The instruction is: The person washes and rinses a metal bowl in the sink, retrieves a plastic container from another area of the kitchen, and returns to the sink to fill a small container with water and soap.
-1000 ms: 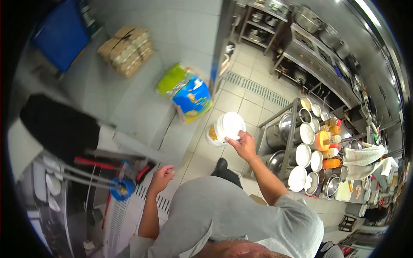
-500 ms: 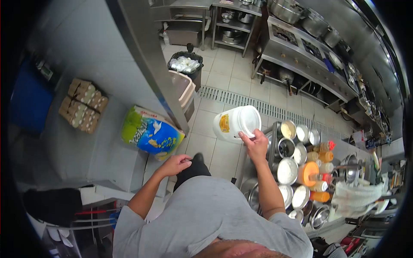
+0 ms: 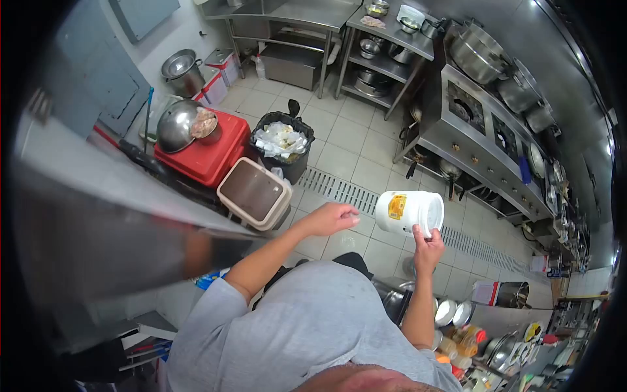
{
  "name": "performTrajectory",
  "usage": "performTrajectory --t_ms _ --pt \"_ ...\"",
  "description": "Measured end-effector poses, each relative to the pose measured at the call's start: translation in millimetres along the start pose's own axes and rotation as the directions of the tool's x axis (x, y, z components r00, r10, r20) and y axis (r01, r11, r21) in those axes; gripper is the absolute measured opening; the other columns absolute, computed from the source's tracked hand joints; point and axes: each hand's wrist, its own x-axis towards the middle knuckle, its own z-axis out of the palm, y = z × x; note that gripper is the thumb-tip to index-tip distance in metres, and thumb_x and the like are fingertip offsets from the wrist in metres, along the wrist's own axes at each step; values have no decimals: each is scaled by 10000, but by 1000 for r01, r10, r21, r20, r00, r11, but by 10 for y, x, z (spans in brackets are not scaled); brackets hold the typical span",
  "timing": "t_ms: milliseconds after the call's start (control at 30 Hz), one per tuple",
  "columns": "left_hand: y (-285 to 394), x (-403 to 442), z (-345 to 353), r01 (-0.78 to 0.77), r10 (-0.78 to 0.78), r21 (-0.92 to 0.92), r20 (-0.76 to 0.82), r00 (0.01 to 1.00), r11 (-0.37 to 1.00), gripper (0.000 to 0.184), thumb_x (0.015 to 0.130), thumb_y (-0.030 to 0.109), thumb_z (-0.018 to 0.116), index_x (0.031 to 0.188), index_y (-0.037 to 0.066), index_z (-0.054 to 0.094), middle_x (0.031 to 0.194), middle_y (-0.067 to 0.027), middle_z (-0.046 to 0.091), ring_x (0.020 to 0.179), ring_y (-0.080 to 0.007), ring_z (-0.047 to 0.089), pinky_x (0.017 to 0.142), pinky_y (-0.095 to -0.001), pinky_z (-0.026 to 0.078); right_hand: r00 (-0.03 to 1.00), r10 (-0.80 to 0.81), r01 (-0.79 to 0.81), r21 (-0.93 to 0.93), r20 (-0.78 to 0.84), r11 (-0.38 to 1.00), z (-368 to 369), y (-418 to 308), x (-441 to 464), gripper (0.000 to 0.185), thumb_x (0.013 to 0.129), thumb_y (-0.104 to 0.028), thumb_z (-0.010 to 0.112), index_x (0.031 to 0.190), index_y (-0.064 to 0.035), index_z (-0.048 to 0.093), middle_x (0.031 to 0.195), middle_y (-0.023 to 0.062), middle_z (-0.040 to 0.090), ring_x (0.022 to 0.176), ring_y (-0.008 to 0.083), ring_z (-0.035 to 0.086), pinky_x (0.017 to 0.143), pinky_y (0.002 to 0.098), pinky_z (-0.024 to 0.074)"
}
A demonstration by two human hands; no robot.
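Note:
A white plastic tub (image 3: 398, 212) with a yellow label lies on its side in the air, its rim end turned to the right. My right hand (image 3: 428, 248) grips it at that rim, thumb over the edge. Nothing is held in my left hand (image 3: 333, 219), which hovers to the left of the tub, apart from it, with loosely bent fingers. Below the tub is the tiled floor with a drain grate (image 3: 336, 186). Whether the tub holds anything cannot be seen.
Ahead on the left stand a black-lined trash bin (image 3: 305, 166), a beige bin with a brown lid (image 3: 251, 193) and a red box (image 3: 222, 150). A steel stove (image 3: 450, 140) runs along the right. Bowls and sauce bottles (image 3: 467, 340) stand close by my right arm.
I have moved forward past the wall edge, and the oil bag is mostly out of view. The tub has swung right in my right hand; my left hand has risen and reached forward.

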Motion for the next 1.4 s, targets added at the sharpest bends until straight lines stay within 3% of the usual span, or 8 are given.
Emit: performTrajectory --t_ms 367,467,567,700,833,967,1067,1400 --pt "-1038 2074 -1762 254 -241 20 -249 938 967 414 967 354 607 1225 31 619 960 -94 696 865 -161 660 777 -316 521 974 -67 47 94 217 994 1552 178 3430 263 831 -201 800 869 27 675 679 28 646 608 64 539 562 256 435" --pt "-967 2125 -2239 356 -420 -245 -304 855 902 390 976 355 599 1191 31 632 956 -65 691 813 -128 641 728 -288 516 934 -219 219 32 284 975 2102 5 4385 281 812 -200 817 844 32 663 699 39 647 613 70 534 567 265 438" --pt "-1093 2226 -2660 400 -529 -371 -376 760 838 361 973 338 605 1155 28 641 950 -38 679 774 -111 620 671 -266 507 872 -370 361 90 322 928 2774 -429 5196 392 752 -277 850 738 20 594 740 159 638 607 221 587 580 360 464" --pt "-1581 2477 -3258 356 -615 -527 -479 626 772 373 988 357 589 1180 40 634 928 -24 677 757 -81 605 633 -248 486 841 -353 266 254 410 930 3792 -1015 6036 393 757 -277 845 729 18 588 737 150 622 628 223 583 595 361 469" --pt "-2043 2926 -3926 320 -656 -603 -493 571 731 380 996 359 576 1196 40 627 925 -17 686 774 -74 617 639 -234 483 663 -619 650 86 421 755 4757 -1619 6741 386 755 -275 852 752 22 606 736 141 629 627 225 600 585 360 467" --pt "-2109 3492 -4954 282 -599 -558 -535 596 780 411 1003 366 563 1246 37 606 956 -34 693 804 -81 635 646 -240 494 711 -498 381 323 496 866 5574 -2341 7319 409 743 -291 862 754 23 599 726 161 616 632 297 577 591 397 455" --pt "-2117 3734 -5641 304 -580 -510 -567 585 805 450 998 363 572 1264 1 591 948 -29 685 792 -76 618 644 -236 480 613 -613 545 295 499 785 6256 -2613 7790 389 750 -278 858 753 18 606 740 164 633 643 281 591 602 382 461" --pt "-2159 3831 -6846 236 -724 -685 -650 231 689 470 977 375 602 1255 -5 591 989 -75 684 831 -140 642 708 -292 522 469 -705 468 528 532 709 8752 -3918 8674 443 744 -322 850 686 4 554 695 178 611 606 291 582 569 407 456"
